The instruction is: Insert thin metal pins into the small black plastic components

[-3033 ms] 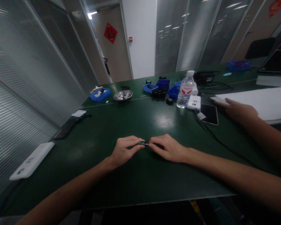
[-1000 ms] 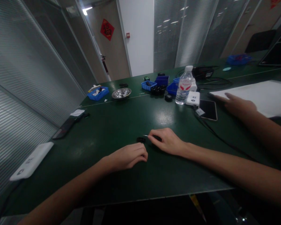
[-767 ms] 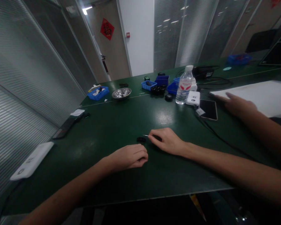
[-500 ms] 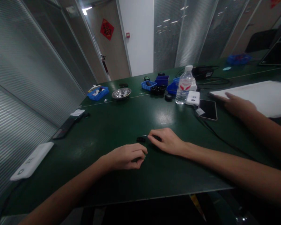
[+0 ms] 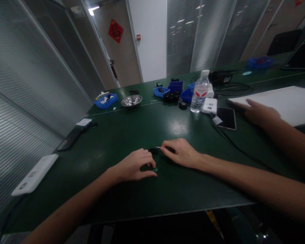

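Note:
My left hand (image 5: pixel 137 165) is over the green table, with thumb and index finger closed around a small green piece (image 5: pixel 155 169) that looks like a tiny circuit board. My right hand (image 5: pixel 180 152) rests on the table and pinches a thin pointed metal tool (image 5: pixel 157 147); its rear part is hidden by my fingers, so I cannot tell its exact kind. Between both hands lies a small black part (image 5: pixel 153 151), just below the tool's tip. Whether the tip touches it is unclear.
Toward the back stand a steel bowl (image 5: pixel 131 105), a blue tray (image 5: pixel 106 101) and a water bottle (image 5: pixel 200 91). A phone (image 5: pixel 226 118) and a white power bank (image 5: pixel 209 105) lie to the right. Another person's hand (image 5: pixel 261 113) touches a white sheet (image 5: pixel 289 101).
My left hand has shifted slightly left, and its thumb and index finger have stretched out, so the small green piece now shows at their tips. My right hand stays put.

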The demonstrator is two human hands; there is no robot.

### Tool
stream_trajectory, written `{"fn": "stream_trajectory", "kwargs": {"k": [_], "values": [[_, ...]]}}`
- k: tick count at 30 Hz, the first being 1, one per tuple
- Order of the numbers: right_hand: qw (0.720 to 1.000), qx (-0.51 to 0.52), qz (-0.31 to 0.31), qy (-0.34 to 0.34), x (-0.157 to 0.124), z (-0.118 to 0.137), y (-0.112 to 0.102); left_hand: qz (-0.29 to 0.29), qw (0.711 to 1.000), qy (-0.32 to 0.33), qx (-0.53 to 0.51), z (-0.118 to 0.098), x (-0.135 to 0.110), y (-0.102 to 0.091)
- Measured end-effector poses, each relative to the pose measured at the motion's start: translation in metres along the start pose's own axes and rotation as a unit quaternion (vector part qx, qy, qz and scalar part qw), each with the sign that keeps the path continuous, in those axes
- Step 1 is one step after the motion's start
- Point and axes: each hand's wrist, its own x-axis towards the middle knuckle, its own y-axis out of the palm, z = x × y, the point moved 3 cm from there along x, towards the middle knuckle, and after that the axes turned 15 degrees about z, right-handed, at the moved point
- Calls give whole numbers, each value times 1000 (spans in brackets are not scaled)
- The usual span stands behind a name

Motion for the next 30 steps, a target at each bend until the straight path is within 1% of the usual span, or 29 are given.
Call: {"fn": "stream_trajectory", "kwargs": {"k": [3, 8, 10, 15, 17, 19, 23, 30], "values": [[1000, -2, 1, 0, 0, 0, 0, 0, 1000, 3, -10, 0, 0, -1], [1000, -9, 2, 1, 0, -1, 1, -2, 1000, -15, -14, 1, -5, -6], [1000, -6, 5, 0, 0, -1, 1, -25, 999, -23, -15, 4, -8, -9], [1000, 4, 7, -5, -1, 1, -1, -122, 990, -49, -48, 17, -13, -12], [1000, 7, 8, -5, -1, 1, -2, -145, 985, -70, -64, 23, -11, -11], [1000, 10, 11, -6, -1, 1, -1, -140, 984, -89, -69, 28, -8, -9], [1000, 6, 10, -7, -1, 1, -1, -95, 989, -97, -50, 32, -2, -4], [1000, 7, 13, -9, -1, 2, -1, -97, 990, -98, -35, 35, -1, -2]]}}
